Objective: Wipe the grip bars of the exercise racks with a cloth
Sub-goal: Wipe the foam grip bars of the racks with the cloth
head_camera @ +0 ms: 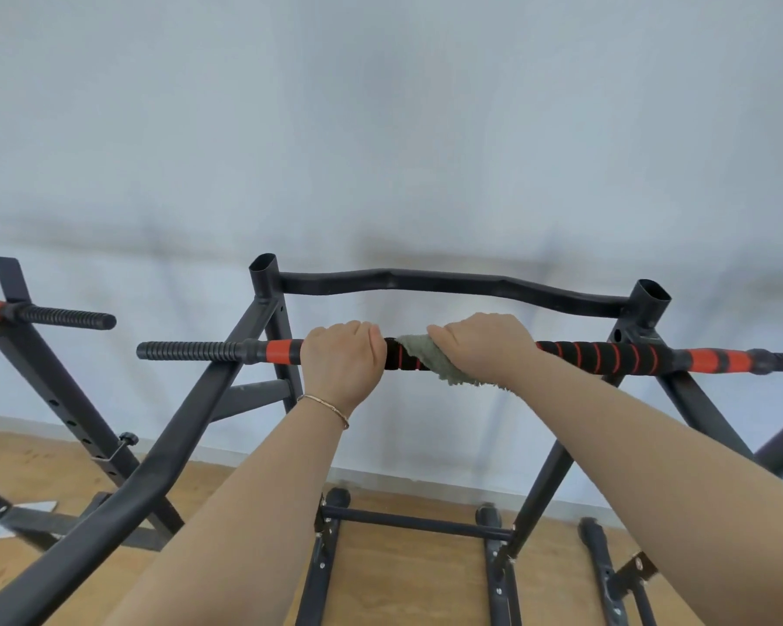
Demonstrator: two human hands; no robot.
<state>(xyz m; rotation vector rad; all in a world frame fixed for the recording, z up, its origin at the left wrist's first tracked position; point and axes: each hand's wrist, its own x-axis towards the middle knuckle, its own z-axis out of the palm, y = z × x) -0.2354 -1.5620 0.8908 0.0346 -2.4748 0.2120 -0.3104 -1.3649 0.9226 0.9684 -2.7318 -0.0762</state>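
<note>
Now I wipe the grip bar (606, 354) with the cloth (430, 361).

My left hand (342, 359) is curled tight round the bar. My right hand (484, 350) is curled over the cloth and presses it on the bar, just beside my left fingers. A loose corner hangs down under my right fingers, so I think the cloth could slip off if I rub fast. The part under my left fingers may stay dirty unless that hand moves. Past my right fingers a rack post (652, 305) meets the bar and would stop the cloth. A wavy black bar (448, 282) sits behind my fingers. Another rack's bar (59, 316) is far off past my left fingers.
</note>
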